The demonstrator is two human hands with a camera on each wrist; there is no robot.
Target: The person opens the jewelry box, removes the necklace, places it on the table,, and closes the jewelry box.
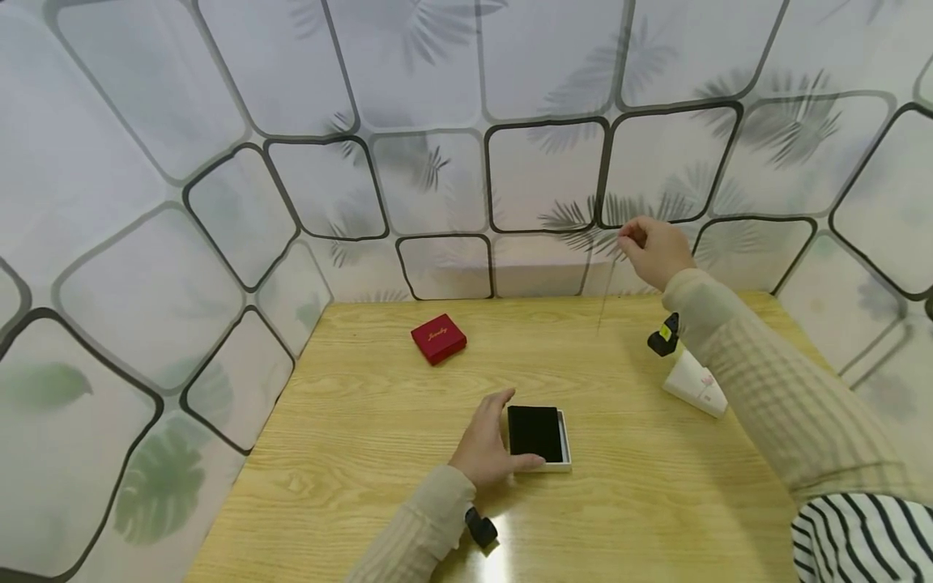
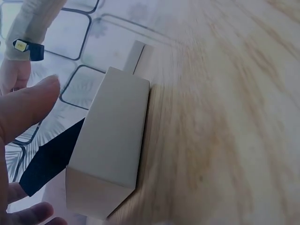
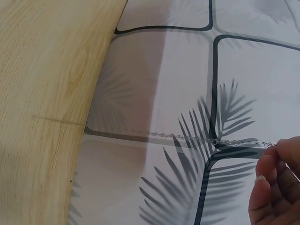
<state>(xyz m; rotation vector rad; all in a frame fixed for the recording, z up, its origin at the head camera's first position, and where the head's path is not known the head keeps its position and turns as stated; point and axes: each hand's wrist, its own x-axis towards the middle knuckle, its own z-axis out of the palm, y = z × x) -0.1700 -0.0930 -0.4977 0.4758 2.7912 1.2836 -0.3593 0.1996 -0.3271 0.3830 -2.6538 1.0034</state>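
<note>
We see the right hand (image 1: 656, 249) raised over the far right part of the table (image 1: 350, 405), its thumb and fingers pinching one end of a thin silver chain (image 3: 164, 135). The chain hangs from these fingertips with its long axis close to upright; in the head view its lower end points down at the table and leans slightly to the left. We cannot tell whether that end touches the wood. From the right wrist, the chain runs as a nearly straight line from the fingers toward the table edge, where it grows too faint for us to follow. Near the middle of the table, the left hand (image 1: 490, 447) lies at the left side of a white box (image 1: 566, 445), its thumb reaching along the near edge and its fingers at the far left corner. A black pad (image 1: 534, 431) sits over the box, covering its left edge, and from the left wrist we see it tilted up out of the box beside the fingers. We cannot tell whether the left hand grips the pad or only rests against it. Farther back and left, we find a red box (image 1: 439, 338) with gold lettering, turned at an angle. On the right, a white packet (image 1: 696, 387) with a small pink mark lies partly hidden by the right sleeve (image 1: 780, 389).
</note>
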